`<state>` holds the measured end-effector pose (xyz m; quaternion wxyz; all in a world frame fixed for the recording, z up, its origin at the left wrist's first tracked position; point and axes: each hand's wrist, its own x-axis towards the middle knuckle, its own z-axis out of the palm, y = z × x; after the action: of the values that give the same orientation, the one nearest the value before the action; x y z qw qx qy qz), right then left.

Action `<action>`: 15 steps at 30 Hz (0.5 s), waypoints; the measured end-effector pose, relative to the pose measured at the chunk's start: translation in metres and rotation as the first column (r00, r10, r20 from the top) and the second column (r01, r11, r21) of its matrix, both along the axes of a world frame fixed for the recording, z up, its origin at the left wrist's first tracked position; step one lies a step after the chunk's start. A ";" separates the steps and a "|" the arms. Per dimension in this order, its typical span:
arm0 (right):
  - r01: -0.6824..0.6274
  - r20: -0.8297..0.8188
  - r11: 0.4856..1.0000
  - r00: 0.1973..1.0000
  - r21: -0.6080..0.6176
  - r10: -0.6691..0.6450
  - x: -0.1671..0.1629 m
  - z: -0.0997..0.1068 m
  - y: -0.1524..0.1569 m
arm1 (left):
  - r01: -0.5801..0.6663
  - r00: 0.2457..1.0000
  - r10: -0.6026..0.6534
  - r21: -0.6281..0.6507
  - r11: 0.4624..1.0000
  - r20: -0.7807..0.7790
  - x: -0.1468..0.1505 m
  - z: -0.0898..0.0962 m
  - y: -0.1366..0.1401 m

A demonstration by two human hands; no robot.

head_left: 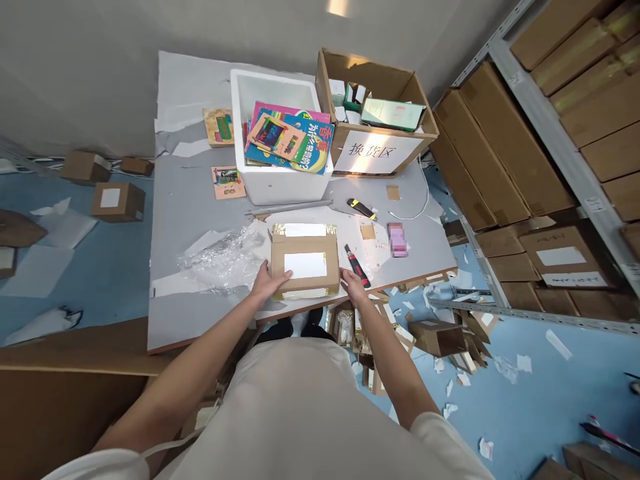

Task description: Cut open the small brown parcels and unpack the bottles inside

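A small brown cardboard box (305,249) lies flat at the table's front edge. It has a white label on top and shiny tape along its far and near edges. My left hand (269,283) grips its left side, with the thumb over the top face. At the opposite side, my right hand (353,287) has its fingers against the box's right edge. Just beyond that hand lies a red and black box cutter (357,265). Crumpled clear plastic wrap (225,260) is spread out left of the box.
Behind stand a white foam bin (283,187) with books and a large carton (377,150) with smaller boxes. A yellow and black cutter (361,209) and a pink pack (398,240) lie at the right. Shelving (565,153) with cartons borders the right; scraps litter the floor.
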<state>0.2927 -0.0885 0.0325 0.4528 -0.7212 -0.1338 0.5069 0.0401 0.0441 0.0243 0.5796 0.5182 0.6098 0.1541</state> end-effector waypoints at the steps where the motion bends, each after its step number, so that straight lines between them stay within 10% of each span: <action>1: -0.015 -0.021 1.000 1.000 -0.016 0.015 0.002 -0.001 0.000 | -0.017 1.000 0.016 -0.058 0.998 -0.015 0.002 0.003 0.000; 8: -0.100 -0.130 0.993 0.987 -0.070 0.091 0.009 -0.007 0.007 | -0.126 0.974 0.157 -0.187 0.974 0.162 -0.005 0.026 -0.005; 15: -0.179 -0.298 0.950 0.920 0.255 0.253 0.018 0.019 0.005 | -0.094 0.931 0.202 -0.333 0.938 0.306 -0.036 0.061 -0.005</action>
<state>0.3111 -0.0832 0.0520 0.4873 -0.5524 -0.1919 0.6485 0.0041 0.0386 0.0851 0.7361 0.3378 0.5566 0.1850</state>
